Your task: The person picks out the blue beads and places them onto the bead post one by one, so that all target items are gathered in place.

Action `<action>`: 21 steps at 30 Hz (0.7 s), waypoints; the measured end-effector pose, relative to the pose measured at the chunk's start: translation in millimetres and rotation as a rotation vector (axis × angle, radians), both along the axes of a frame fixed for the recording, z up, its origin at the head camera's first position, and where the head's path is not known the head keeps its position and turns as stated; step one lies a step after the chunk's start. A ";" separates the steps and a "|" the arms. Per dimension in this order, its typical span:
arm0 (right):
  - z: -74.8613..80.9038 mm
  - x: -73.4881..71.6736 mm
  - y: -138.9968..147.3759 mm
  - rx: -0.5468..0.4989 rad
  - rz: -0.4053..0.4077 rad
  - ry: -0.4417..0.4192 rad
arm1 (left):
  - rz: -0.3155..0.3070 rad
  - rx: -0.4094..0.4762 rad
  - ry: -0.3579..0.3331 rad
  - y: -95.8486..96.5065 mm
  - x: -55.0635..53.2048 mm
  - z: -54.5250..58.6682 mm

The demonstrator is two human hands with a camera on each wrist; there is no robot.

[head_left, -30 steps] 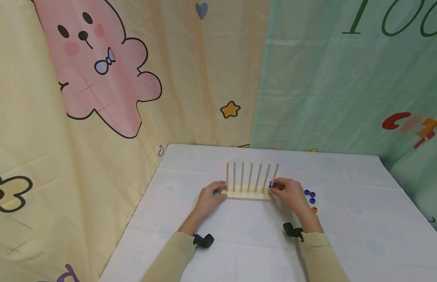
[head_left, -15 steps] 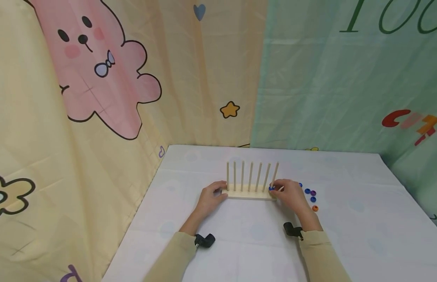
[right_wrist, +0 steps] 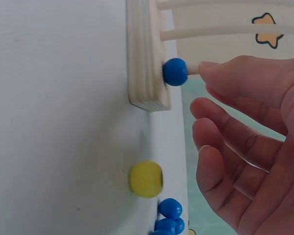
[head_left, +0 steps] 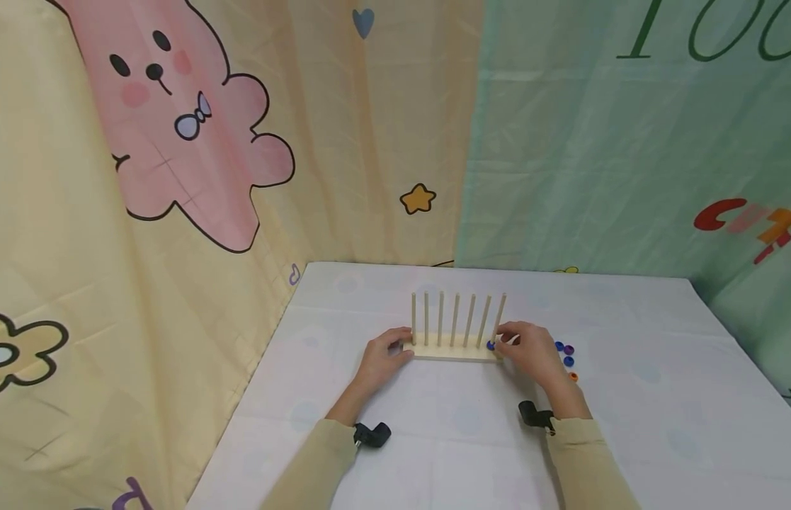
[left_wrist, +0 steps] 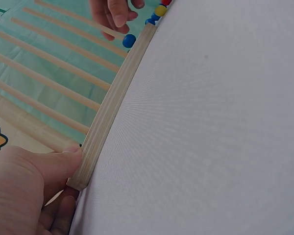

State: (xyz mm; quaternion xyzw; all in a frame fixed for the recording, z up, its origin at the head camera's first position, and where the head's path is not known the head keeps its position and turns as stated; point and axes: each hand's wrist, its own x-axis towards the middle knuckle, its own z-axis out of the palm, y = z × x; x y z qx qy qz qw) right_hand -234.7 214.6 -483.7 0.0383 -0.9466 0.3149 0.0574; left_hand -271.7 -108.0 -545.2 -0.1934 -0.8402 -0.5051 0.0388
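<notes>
A wooden peg rack (head_left: 451, 352) with a row of upright pegs stands on the white-covered table. Its left end is pinched by my left hand (head_left: 377, 360), with the thumb on the near side of the base (left_wrist: 81, 159) and fingers beneath and behind. A blue bead (right_wrist: 175, 72) sits on the rightmost peg, down at the base. Just off that bead, my right hand (right_wrist: 250, 137) has its thumb tip right at the peg and its other fingers loosely bent, with nothing between them. The other pegs carry no beads.
Loose beads lie on the table right of the rack: a yellow bead (right_wrist: 146, 179), several blue beads (right_wrist: 170, 208), a purple bead (head_left: 568, 350) and an orange bead (head_left: 573, 377). Patterned curtains (head_left: 370, 142) hang behind and left of the table.
The blue bead has slid down the rightmost peg to the base. My right hand has let go of it and drawn slightly right. The left hand keeps its hold on the rack.
</notes>
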 end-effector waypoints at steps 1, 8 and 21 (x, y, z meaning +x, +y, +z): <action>1.7 0.9 1.2 0.003 0.000 0.006 | -0.001 -0.003 0.003 0.3 0.1 -0.2; 12.6 6.6 11.4 0.019 -0.001 0.037 | -0.001 0.002 -0.003 1.3 0.7 1.7; 16.5 20.7 43.2 0.051 -0.036 0.048 | 0.004 -0.008 -0.006 0.7 0.4 1.1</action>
